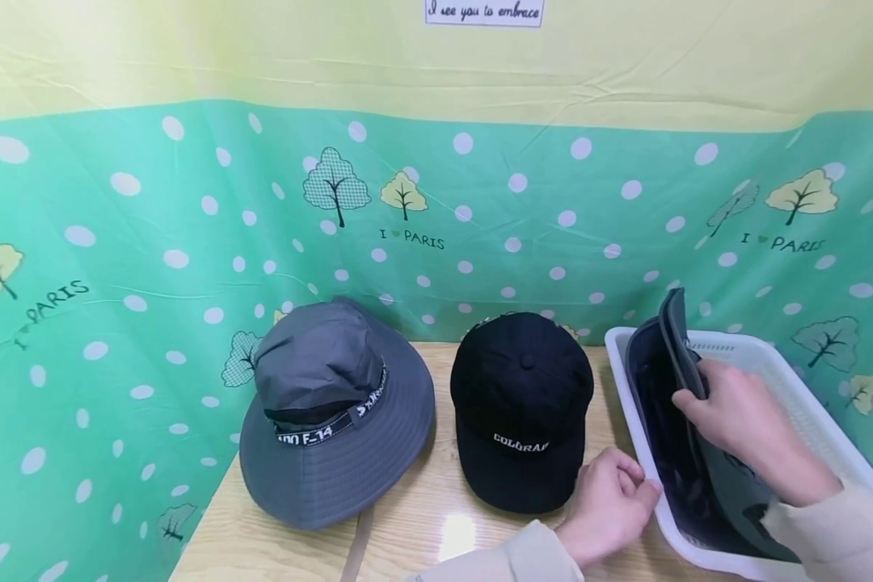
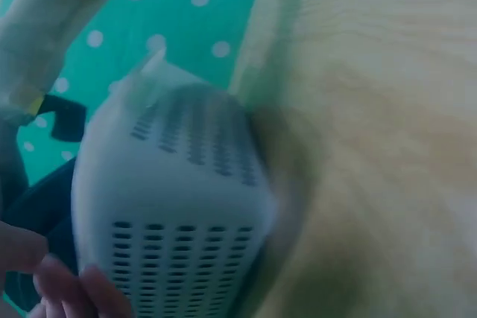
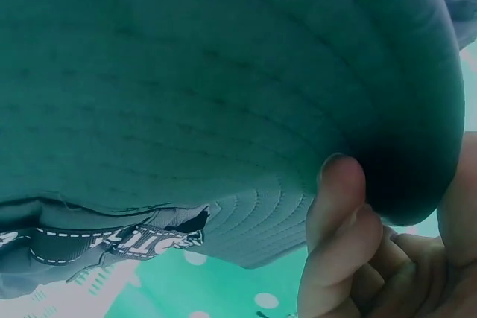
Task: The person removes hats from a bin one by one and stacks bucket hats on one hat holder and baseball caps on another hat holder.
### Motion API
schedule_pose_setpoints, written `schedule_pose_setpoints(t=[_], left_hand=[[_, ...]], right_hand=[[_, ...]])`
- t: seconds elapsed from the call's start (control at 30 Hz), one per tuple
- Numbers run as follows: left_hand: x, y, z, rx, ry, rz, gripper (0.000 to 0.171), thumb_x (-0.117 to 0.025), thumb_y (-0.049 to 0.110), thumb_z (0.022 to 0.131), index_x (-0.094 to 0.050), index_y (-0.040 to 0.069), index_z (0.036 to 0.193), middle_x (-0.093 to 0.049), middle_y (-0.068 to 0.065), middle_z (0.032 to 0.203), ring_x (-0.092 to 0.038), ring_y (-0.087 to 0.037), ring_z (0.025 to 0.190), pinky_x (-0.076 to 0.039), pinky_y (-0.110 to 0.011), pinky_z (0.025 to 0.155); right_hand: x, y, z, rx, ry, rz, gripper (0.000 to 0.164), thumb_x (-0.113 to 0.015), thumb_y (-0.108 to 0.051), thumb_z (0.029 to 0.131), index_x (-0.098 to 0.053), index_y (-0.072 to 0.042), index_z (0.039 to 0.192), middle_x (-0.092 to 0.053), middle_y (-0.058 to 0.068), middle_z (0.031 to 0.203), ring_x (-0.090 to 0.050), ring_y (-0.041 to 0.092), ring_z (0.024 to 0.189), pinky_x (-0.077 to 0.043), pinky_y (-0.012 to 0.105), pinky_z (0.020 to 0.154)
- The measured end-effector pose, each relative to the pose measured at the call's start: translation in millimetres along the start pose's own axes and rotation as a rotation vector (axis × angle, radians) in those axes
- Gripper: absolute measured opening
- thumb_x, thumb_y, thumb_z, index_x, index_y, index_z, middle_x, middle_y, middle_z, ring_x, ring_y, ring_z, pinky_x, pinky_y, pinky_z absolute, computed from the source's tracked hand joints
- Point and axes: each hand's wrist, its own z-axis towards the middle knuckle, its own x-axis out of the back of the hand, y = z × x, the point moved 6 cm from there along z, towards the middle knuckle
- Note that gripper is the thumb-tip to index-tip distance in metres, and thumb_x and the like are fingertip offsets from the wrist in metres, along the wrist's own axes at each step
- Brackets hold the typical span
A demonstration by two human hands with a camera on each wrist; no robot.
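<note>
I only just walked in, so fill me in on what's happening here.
A person's right grip pinches the brim of a gray bucket hat that is in a white slotted basket. The left grip is at the basket's near-left rim, fingers bent; whether it holds the rim is unclear. Left of the basket, a black baseball cap and another gray bucket hat sit on the wooden table.

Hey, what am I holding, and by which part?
Your right hand holds a gray hat by its brim. Your left hand is at the white basket rim; whether it grips that can't be told.
</note>
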Motion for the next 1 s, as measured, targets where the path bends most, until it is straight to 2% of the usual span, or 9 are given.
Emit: schedule_pose_setpoints(t=[0.07, 0.13, 0.23, 0.33, 0.53, 0.77, 0.9, 1.0], left_hand=[[0.0, 9.3, 4.5, -0.064, -0.037, -0.014, 0.012, -0.070, 0.028, 0.085, -0.063, 0.020, 0.091, -0.048, 0.019, 0.065, -0.046, 0.008, 0.058, -0.040, -0.009, 0.057], [-2.6, 20.2, 9.8, -0.122, -0.105, -0.010, 0.018, -0.068, 0.029, 0.088, -0.065, 0.016, 0.101, -0.053, 0.021, 0.071, -0.049, 0.012, 0.061, -0.042, -0.007, 0.059], [-8.1, 32.1, 18.7, -0.142, -0.196, 0.001, 0.029, -0.065, 0.031, 0.090, -0.063, 0.013, 0.112, -0.059, 0.023, 0.080, -0.051, 0.016, 0.066, -0.043, -0.005, 0.062], [-12.1, 38.7, 27.0, -0.132, -0.232, 0.011, 0.029, -0.065, 0.033, 0.089, -0.065, 0.014, 0.110, -0.061, 0.023, 0.080, -0.051, 0.018, 0.066, -0.043, -0.005, 0.061], [-17.2, 43.7, 33.1, -0.119, -0.246, 0.025, 0.014, -0.068, 0.035, 0.087, -0.067, 0.023, 0.095, -0.059, 0.026, 0.070, -0.051, 0.018, 0.063, -0.043, -0.006, 0.059], [-21.2, 31.0, 39.2, 0.047, -0.248, -0.211, 0.021, -0.075, 0.019, 0.083, -0.064, 0.016, 0.101, -0.062, 0.014, 0.070, -0.059, 0.001, 0.051, -0.051, -0.016, 0.053], [-21.8, 28.5, 42.9, 0.043, -0.233, -0.209, 0.015, -0.073, 0.018, 0.085, -0.064, 0.013, 0.095, -0.063, 0.012, 0.068, -0.060, 0.001, 0.051, -0.051, -0.016, 0.053], [-22.1, 29.0, 44.0, 0.030, -0.224, -0.186, 0.012, -0.072, 0.020, 0.086, -0.061, 0.014, 0.084, -0.064, 0.011, 0.062, -0.060, 0.002, 0.049, -0.050, -0.015, 0.053]], right_hand=[[2, -2, -4, 0.012, 0.019, -0.007, 0.015, -0.057, -0.015, 0.086, -0.051, -0.002, 0.081, -0.046, 0.005, 0.059, -0.045, 0.019, 0.049, -0.034, 0.032, 0.043], [4, -6, -8, 0.024, 0.030, -0.017, 0.014, -0.057, -0.013, 0.085, -0.050, -0.002, 0.081, -0.044, 0.004, 0.057, -0.043, 0.019, 0.048, -0.033, 0.031, 0.042], [4, -12, -13, 0.028, 0.026, -0.032, 0.013, -0.056, -0.011, 0.085, -0.049, -0.001, 0.082, -0.042, 0.004, 0.057, -0.042, 0.019, 0.046, -0.032, 0.031, 0.042], [2, -18, -16, 0.025, 0.004, -0.043, 0.013, -0.055, -0.011, 0.084, -0.049, 0.000, 0.085, -0.044, 0.005, 0.059, -0.043, 0.020, 0.049, -0.031, 0.031, 0.043], [3, -22, -20, 0.058, 0.026, -0.073, 0.012, -0.058, -0.011, 0.083, -0.051, -0.002, 0.084, -0.047, 0.005, 0.062, -0.043, 0.023, 0.054, -0.030, 0.032, 0.047], [1, -18, -24, 0.097, 0.019, -0.035, 0.010, -0.060, -0.006, 0.082, -0.052, -0.002, 0.088, -0.046, 0.003, 0.061, -0.043, 0.019, 0.053, -0.031, 0.031, 0.045], [-1, -17, -26, 0.109, 0.002, -0.032, 0.012, -0.060, -0.007, 0.085, -0.054, -0.001, 0.093, -0.045, 0.002, 0.061, -0.042, 0.017, 0.051, -0.032, 0.030, 0.043], [0, -17, -27, 0.137, 0.038, -0.033, 0.009, -0.061, -0.006, 0.085, -0.055, -0.002, 0.090, -0.043, 0.001, 0.060, -0.040, 0.016, 0.051, -0.030, 0.029, 0.044]])
